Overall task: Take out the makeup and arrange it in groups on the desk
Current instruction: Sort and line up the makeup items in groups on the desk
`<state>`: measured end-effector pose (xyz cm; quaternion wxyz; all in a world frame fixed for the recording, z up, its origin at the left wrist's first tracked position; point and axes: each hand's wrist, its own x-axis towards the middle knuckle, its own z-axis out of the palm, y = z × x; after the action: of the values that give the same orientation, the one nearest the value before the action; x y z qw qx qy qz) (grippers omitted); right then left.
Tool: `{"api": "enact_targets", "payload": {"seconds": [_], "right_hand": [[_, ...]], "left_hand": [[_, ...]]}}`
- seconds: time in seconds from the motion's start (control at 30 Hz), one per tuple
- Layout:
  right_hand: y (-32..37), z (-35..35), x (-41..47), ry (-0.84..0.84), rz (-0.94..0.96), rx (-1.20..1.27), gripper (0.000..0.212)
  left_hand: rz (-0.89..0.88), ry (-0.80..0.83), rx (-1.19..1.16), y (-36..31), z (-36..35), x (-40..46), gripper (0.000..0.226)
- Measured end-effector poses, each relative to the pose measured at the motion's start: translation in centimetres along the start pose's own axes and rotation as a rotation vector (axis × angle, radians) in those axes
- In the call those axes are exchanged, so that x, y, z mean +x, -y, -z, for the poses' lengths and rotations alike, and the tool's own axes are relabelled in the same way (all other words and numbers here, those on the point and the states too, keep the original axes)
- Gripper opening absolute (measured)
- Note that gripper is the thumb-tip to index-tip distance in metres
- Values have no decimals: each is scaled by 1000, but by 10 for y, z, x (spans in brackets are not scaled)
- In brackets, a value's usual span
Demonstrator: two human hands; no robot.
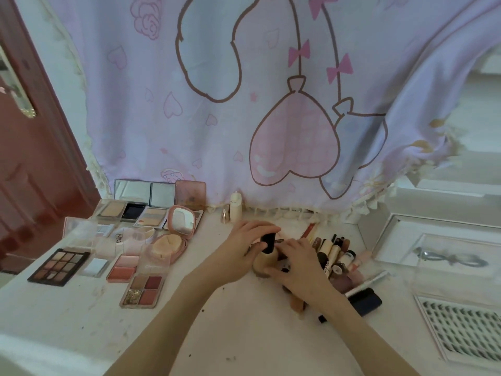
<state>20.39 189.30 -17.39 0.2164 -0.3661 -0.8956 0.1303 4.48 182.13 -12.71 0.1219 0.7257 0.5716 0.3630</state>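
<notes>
A beige foundation bottle (265, 260) with a black cap stands at the desk's middle. My left hand (244, 248) curls round its far side and my right hand (299, 270) grips its near right side. Several palettes and compacts lie in a group at the left: a dark eyeshadow palette (58, 265), a blush palette (123, 268), a four-pan palette (143, 291) and a pink cushion compact (173, 237) standing open. Lipsticks and tubes (336, 256) lie heaped right of my hands. What lies under my right palm is hidden.
A small white bottle (235, 207) stands at the back by the hanging pink printed cloth (244, 104). A white tray with an eyelash curler (455, 257) and a false-lash card (466, 329) sit at the right. A dark case (366, 299) lies near my right wrist.
</notes>
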Motion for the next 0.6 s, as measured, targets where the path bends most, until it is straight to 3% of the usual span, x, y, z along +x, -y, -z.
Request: {"api": "enact_targets", "payload": {"seconds": [0.07, 0.13, 0.23, 0.4, 0.5, 0.6], "right_hand": [[5, -3, -1, -18, -2, -74, 50], [12, 1, -3, -7, 24, -34, 55], [25, 17, -7, 83, -25, 504, 35], [36, 52, 1, 339, -195, 1369, 43], [39, 69, 13, 516, -212, 1639, 44], [39, 69, 19, 654, -107, 1719, 55]], "left_hand": [[20, 21, 19, -3, 4, 4, 41], [26, 50, 0, -7, 11, 6, 41], [47, 57, -123, -17, 28, 7, 41], [99, -143, -237, -34, 66, 12, 20], [0, -245, -72, -54, 69, 14, 10], [8, -289, 1, -62, 68, 17, 20]]}}
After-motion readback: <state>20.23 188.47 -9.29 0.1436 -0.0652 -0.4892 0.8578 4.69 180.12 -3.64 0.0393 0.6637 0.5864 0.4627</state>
